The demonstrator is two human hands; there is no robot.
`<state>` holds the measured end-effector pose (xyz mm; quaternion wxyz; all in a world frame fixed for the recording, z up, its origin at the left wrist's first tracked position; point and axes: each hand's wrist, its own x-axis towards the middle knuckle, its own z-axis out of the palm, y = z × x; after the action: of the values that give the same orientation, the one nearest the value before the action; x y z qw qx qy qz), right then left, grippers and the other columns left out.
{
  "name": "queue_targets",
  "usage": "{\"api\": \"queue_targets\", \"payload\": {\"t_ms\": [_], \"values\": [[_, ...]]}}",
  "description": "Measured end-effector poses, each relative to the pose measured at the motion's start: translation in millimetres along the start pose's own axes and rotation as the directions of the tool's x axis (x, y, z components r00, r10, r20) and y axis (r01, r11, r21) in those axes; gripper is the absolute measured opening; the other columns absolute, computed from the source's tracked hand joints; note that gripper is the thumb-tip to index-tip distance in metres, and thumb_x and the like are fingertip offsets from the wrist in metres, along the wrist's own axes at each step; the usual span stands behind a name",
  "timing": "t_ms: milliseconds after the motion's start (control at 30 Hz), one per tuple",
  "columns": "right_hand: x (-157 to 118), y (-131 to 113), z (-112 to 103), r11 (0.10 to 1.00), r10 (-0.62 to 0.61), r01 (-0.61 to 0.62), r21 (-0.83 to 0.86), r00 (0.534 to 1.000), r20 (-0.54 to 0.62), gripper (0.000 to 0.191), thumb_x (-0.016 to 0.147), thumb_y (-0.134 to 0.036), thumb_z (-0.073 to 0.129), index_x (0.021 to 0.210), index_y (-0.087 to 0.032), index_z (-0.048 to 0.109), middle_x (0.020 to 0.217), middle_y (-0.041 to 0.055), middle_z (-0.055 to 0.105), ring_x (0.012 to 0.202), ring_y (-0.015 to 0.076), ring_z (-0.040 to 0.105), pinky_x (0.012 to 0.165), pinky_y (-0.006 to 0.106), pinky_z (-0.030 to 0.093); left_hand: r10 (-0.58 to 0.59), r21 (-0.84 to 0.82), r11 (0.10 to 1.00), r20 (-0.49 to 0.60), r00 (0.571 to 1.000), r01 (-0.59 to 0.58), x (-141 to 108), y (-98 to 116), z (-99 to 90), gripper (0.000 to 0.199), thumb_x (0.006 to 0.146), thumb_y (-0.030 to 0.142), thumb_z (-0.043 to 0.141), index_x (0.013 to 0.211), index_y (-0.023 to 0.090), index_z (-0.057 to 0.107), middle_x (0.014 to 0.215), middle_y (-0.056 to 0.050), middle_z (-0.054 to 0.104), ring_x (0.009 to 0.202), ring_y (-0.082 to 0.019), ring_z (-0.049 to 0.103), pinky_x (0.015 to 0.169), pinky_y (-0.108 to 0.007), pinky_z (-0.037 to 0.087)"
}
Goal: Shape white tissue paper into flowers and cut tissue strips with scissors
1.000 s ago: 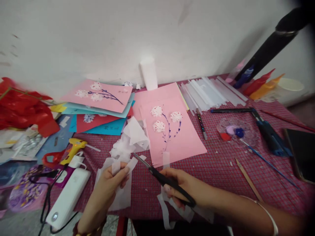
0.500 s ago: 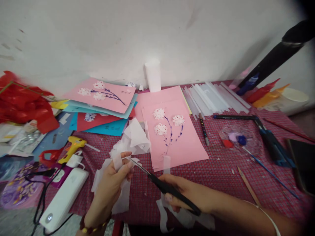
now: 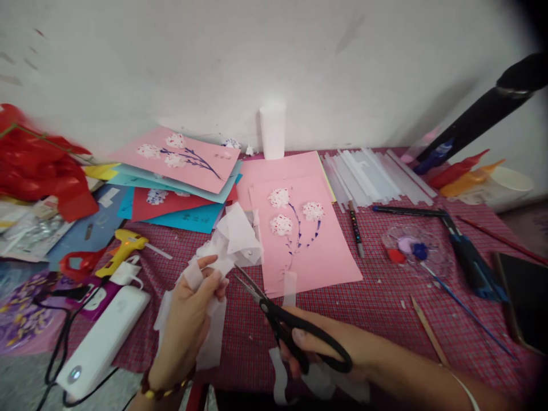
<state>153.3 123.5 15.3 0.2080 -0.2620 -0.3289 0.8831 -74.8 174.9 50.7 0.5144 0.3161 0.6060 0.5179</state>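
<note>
My left hand (image 3: 194, 302) is closed on a strip of white tissue paper (image 3: 194, 275), with the thumb pressing it against the fingers. More white tissue paper (image 3: 240, 237) lies in a crumpled heap just beyond this hand, and flat sheets spread beneath it. In my right hand (image 3: 317, 337) are black-handled scissors (image 3: 295, 328), their blades slightly parted and pointing toward the left hand, apart from the held strip. Past the scissors lies a pink sheet (image 3: 325, 251) with white dotted flower heads and dark blue stems. Cut white scraps (image 3: 280, 374) sit below the right hand.
Stacked coloured cards (image 3: 184, 165) and a yellow glue gun (image 3: 124, 248) are at left, near a white power bank (image 3: 105, 342). Glue sticks (image 3: 372, 177), a marker (image 3: 355, 228), a paint palette (image 3: 417, 248), a paintbrush (image 3: 466, 311) and a black phone (image 3: 522, 302) occupy the right.
The scissors have opened and drawn back from the paper at my left hand; their handles have spread apart. The left hand keeps its pinch. The view has shifted slightly.
</note>
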Motion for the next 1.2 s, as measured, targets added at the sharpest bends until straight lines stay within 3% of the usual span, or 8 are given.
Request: {"api": "queue_targets", "payload": {"t_ms": [133,433,533,633,767,867,1000,1200], "values": [[0.4,8.0,0.0,0.989,0.065,-0.07,0.129,0.997,0.036,0.058,0.074,-0.068,0.063,0.093,-0.015,0.048,0.078,0.0008,0.055,0.059,0.0082,0.057,0.06,0.023,0.048,0.036,0.007,0.999,0.049,0.998,-0.037,0.7,-5.3,-7.1,0.04,0.074,0.025,0.073,0.11,0.019,0.056,0.063,0.007,0.058,0.055,-0.008,0.051,0.054,-0.019,0.041],[-1.3,-15.2,3.4,0.962,-0.017,0.019,-0.274,1.0,0.009,0.062,0.077,-0.069,0.059,0.1,-0.013,0.05,0.07,-0.0013,0.051,0.061,0.0071,0.049,0.054,0.018,0.036,0.032,0.122,0.991,0.173,0.984,-0.054,-9.5,-22.3,-16.5,0.038,0.081,0.027,0.068,0.116,0.022,0.055,0.065,0.007,0.056,0.059,-0.007,0.05,0.059,-0.019,0.042],[-0.8,-8.9,1.0,0.987,-0.054,0.055,-0.153,0.998,0.015,0.055,0.079,-0.062,0.062,0.1,-0.013,0.053,0.074,0.0006,0.055,0.062,0.0077,0.052,0.056,0.018,0.041,-0.069,0.039,0.997,0.171,0.983,0.063,-14.7,-20.0,-13.0,0.052,0.076,0.028,0.073,0.123,0.021,0.052,0.066,0.006,0.054,0.058,-0.008,0.05,0.056,-0.019,0.041],[0.4,1.0,-1.4,0.996,-0.062,0.058,0.064,0.995,0.072,0.055,0.079,-0.061,0.063,0.103,-0.012,0.055,0.077,0.0024,0.057,0.062,0.0095,0.058,0.058,0.021,0.047,-0.248,-0.077,0.957,0.287,0.925,0.28,-19.0,-21.3,-10.7,0.059,0.071,0.028,0.075,0.124,0.02,0.05,0.065,0.006,0.052,0.053,-0.008,0.046,0.051,-0.02,0.038],[-1.0,8.8,-4.8,0.944,-0.012,-0.054,0.326,0.98,0.198,0.064,0.075,-0.061,0.067,0.116,-0.013,0.055,0.083,0.0044,0.061,0.067,0.0128,0.063,0.067,0.03,0.053,-0.319,-0.002,0.935,0.434,0.843,0.355,-23.7,-27.9,-10.8,0.029,0.068,0.034,0.074,0.086,0.018,0.059,0.057,0.005,0.052,0.048,-0.009,0.044,0.048,-0.022,0.037],[-6.4,8.6,-9.1,0.907,0.01,-0.112,0.406,0.969,0.245,0.066,0.075,-0.06,0.067,0.12,-0.014,0.055,0.085,0.0047,0.062,0.07,0.0137,0.063,0.074,0.033,0.053,-0.297,0.045,0.951,0.4,0.867,0.305,-23.9,-30.2,-10.5,0.025,0.067,0.031,0.075,0.066,0.018,0.054,0.055,0.002,0.055,0.048,-0.01,0.048,0.048,-0.022,0.038],[-17.7,8.0,-18.3,0.899,-0.028,-0.052,0.435,0.984,0.175,0.059,0.078,-0.061,0.064,0.118,-0.019,0.055,0.087,0.0036,0.062,0.073,0.0145,0.063,0.076,0.034,0.051,-0.239,0.098,0.971,0.333,0.912,0.218,-16.8,-29.0,-11.9,0.019,0.069,0.027,0.075,0.066,0.017,0.058,0.056,0.003,0.056,0.051,-0.009,0.05,0.05,-0.02,0.04],[-38.2,6.3,-20.5,0.996,-0.087,0.085,-0.039,0.995,-0.053,0.049,0.087,-0.056,0.055,0.113,-0.014,0.054,0.083,0.0042,0.057,0.066,0.0126,0.057,0.063,0.027,0.046,-0.186,0.123,0.979,0.245,0.952,0.16,-11.8,-29.0,-15.4,0.034,0.074,0.032,0.073,0.102,0.017,0.061,0.065,0.004,0.062,0.056,-0.009,0.054,0.055,-0.019,0.043]]}}
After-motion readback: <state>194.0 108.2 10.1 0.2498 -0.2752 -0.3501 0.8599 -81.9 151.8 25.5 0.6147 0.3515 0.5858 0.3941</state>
